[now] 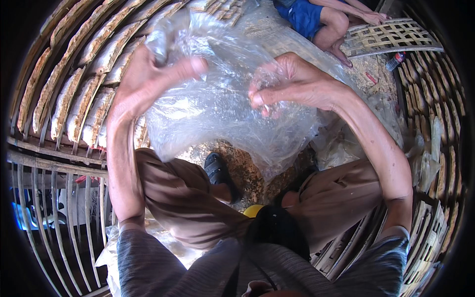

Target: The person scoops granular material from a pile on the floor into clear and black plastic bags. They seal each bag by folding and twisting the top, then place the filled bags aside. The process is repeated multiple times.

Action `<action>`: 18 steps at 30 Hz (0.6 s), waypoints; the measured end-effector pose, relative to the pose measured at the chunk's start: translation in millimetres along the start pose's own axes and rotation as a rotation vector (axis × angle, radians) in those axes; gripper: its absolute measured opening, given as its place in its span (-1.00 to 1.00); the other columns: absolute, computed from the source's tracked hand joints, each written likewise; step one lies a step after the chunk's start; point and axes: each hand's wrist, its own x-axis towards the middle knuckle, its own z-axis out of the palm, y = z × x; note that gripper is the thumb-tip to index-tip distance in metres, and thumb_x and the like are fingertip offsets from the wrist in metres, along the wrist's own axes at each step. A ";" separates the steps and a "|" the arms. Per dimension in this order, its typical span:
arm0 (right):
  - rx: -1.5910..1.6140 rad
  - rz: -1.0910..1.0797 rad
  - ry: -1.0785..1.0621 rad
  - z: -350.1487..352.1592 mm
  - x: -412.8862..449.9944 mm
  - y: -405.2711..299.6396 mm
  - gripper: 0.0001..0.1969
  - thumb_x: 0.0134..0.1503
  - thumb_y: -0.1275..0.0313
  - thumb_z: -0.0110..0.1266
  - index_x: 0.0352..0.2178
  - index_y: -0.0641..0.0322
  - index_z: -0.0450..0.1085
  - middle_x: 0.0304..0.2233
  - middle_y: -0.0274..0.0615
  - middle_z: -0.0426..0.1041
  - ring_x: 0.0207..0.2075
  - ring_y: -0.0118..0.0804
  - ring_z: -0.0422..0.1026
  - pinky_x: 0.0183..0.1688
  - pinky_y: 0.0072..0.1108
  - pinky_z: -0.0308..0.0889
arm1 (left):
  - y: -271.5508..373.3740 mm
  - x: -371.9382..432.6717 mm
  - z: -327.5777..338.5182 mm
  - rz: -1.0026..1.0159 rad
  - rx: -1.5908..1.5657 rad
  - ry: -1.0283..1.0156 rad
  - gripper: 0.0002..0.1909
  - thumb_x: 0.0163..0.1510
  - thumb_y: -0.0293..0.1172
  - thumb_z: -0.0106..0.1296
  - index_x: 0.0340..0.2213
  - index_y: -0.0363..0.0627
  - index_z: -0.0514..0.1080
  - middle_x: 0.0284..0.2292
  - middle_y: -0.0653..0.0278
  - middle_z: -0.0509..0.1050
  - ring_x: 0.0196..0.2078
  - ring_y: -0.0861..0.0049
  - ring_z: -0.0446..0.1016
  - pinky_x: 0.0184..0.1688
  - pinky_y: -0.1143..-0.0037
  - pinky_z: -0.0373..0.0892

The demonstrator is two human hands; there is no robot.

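A large sheet of clear plastic film (222, 122), possibly a bag, hangs crumpled between my hands above my knees. My left hand (156, 74) is raised at the upper left, its thumb stretched out to the right and plastic behind and between the thumb and fingers; motion blurs it. On the right, the thumb and fingertips of my right hand (282, 81) are pinched on the film. The film's lower edge hangs over the floor between my legs, near my sandal (219, 170).
Slatted racks (55, 163) bearing rows of pale, brown-edged slabs stand at left; more racks (434, 92) stand at right. A seated co-worker's hand (374, 18) touches a woven bamboo tray (393, 35). A plastic bottle (395, 61) and loose plastic lie on the floor.
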 end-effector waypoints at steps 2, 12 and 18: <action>0.008 -0.013 0.016 -3.0 1.7 -1.0 -0.75 0.22 0.38 0.35 -0.17 0.35 0.55 -0.31 -0.21 0.62 -0.31 -0.43 0.60 -0.26 -0.55 0.54 | -6.9 0.0 4.2 0.016 -0.023 -0.243 -0.25 -0.01 -0.01 0.47 0.11 -0.17 0.49 -0.09 0.09 0.66 0.03 0.27 0.62 0.05 0.23 0.59; -0.085 0.039 -0.081 -45.5 -16.3 9.8 -0.66 0.26 0.23 0.30 -0.12 0.32 0.58 -0.24 -0.16 0.66 -0.22 -0.40 0.64 -0.24 -0.56 0.53 | -14.9 -3.2 -11.7 -0.044 -0.015 0.242 -0.36 0.09 -0.07 0.42 0.05 -0.28 0.52 -0.19 0.09 0.66 -0.22 0.53 0.64 -0.28 0.55 0.57; -0.037 -0.072 -0.049 -27.9 -4.2 9.7 -0.69 0.26 0.24 0.30 -0.18 0.31 0.58 -0.33 -0.23 0.63 -0.33 -0.46 0.60 -0.29 -0.62 0.47 | 8.4 1.2 13.8 -0.109 -0.021 0.308 -0.40 0.17 -0.09 0.35 0.11 -0.22 0.51 -0.12 0.07 0.66 -0.11 0.46 0.64 -0.04 0.35 0.58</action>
